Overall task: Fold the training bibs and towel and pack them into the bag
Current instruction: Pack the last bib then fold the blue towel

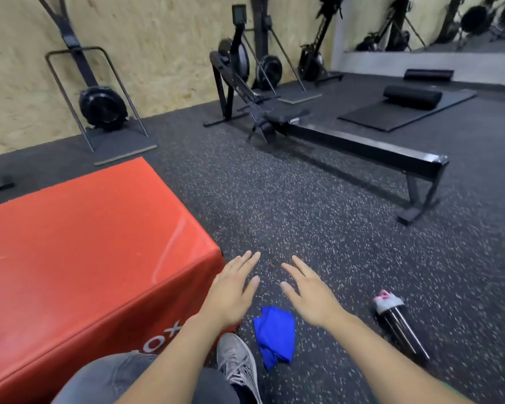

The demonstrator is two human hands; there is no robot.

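Note:
A crumpled blue cloth (274,333) lies on the speckled rubber floor, just below and between my two hands. My left hand (231,290) hovers palm down with fingers spread, over the corner of a red padded box (85,258). My right hand (309,293) is likewise flat and open, a little to the right, above the floor. Neither hand touches the cloth or holds anything. No bag is in view.
A dark shaker bottle with a pink and grey lid (397,325) lies on the floor at the right. My grey shoe (238,365) sits beside the cloth. A rowing machine (347,144) stretches across the floor ahead; other machines line the wall, and a rolled mat (410,96) lies far right.

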